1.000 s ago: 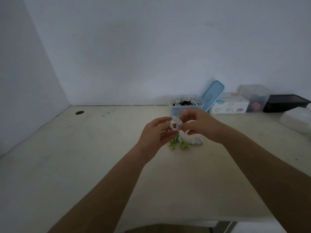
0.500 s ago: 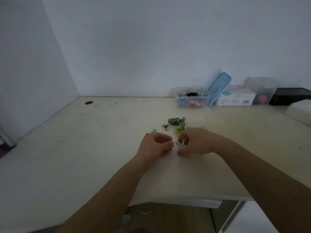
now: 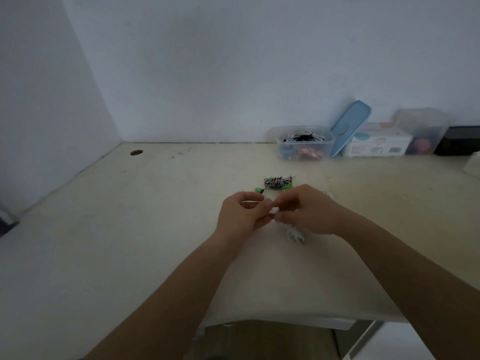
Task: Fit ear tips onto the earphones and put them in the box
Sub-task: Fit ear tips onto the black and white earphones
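at the desk (image 3: 130, 229), my left hand (image 3: 244, 216) and right hand (image 3: 306, 211) both pinch a small white earphone (image 3: 274, 210) between them, well apart from the clear box (image 3: 305, 148) at the back; i'd steady it and push the tip on squarely

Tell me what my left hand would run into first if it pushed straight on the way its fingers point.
The left hand would likely meet the small white earphone piece both hands pinch, then the right hand just beyond; depth is unclear.
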A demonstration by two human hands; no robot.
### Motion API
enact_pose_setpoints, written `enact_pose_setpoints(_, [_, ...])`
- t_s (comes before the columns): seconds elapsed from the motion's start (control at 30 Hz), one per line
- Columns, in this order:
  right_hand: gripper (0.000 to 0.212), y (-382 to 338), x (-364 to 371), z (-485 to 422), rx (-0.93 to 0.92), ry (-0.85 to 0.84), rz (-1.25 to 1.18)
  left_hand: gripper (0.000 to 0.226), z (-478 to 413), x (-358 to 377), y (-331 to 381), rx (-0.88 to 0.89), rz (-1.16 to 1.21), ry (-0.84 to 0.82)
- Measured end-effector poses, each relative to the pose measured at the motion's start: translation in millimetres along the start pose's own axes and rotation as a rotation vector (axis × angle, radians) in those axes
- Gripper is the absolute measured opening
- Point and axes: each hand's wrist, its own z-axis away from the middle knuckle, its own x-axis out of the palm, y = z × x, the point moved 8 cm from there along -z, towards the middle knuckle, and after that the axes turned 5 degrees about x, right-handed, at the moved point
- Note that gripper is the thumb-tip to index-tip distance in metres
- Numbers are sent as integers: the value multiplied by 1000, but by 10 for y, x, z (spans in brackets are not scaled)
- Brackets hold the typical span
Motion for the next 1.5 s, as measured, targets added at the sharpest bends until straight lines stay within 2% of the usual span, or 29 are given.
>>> enact_pose_setpoints(0.1, [6, 46, -91, -21, 28, 19, -143, 5, -111, -92, 144, 38, -105, 9])
enact_pose_setpoints(0.27, [13, 124, -175, -89, 106, -21, -718, 6, -417, -532, 492, 222, -341, 219])
enact_pose_setpoints(0.4, [18, 94, -199, -245, 162, -26, -911, 9, -648, -694, 552, 289, -497, 285])
enact_pose_setpoints(0.53, [17, -9, -135, -429, 160, -40, -936, 24, -859, -765, 556, 296, -778, 239])
enact_pose_setpoints(0.6, [15, -34, -64, -507, 168, -74, -964, 30, -903, -802, 552, 303, -843, 234])
enact_pose_setpoints(0.77, [21, 7, 156, -541, 217, -260, -1028, 19, -990, -754, 301, 214, -1037, 27])
enact_pose_setpoints(0.9, [21, 59, 117, -502, 152, -217, -912, 22, -1009, -729, 236, 201, -1120, -45])
enact_pose_setpoints(1.0, [17, 102, 31, -513, 87, -135, -856, 22, -1006, -693, 240, 253, -1178, -61])
enact_pose_setpoints(1.23, [23, 97, 33, -507, 33, -110, -840, 14, -931, -515, 271, 365, -1209, -47])
enact_pose_setpoints(1.5, [26, 88, 128, -519, 94, -124, -810, 13, -987, -472, 224, 290, -1230, 33])
